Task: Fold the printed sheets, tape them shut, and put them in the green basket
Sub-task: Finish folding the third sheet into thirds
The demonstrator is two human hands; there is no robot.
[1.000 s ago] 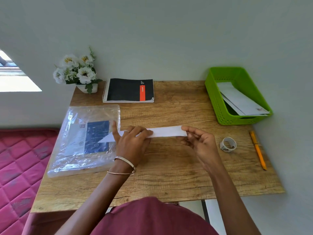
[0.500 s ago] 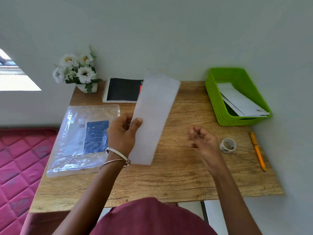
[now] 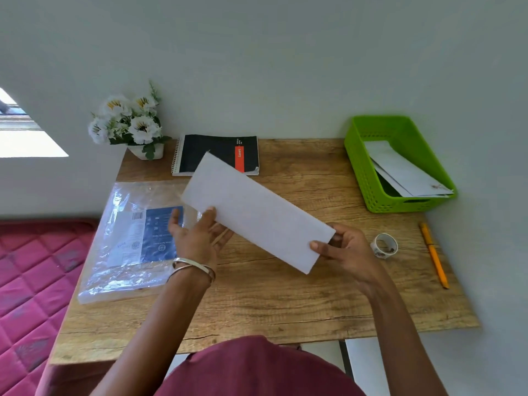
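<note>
— Hands? Left hand (image 3: 200, 238) flat under the folded sheet (image 3: 257, 212), fingers spread; right hand (image 3: 347, 247) pinching its near corner.
— Why up off the desk (image 3: 300, 295)?
— I'd guess to check the fold b4 taping (tape roll (image 3: 385, 246) sits just right).

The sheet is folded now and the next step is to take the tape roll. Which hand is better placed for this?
Probably the right hand. It pinches the folded sheet at the end close to the tape roll. The left hand supports the far end, beside the plastic packet.
</note>
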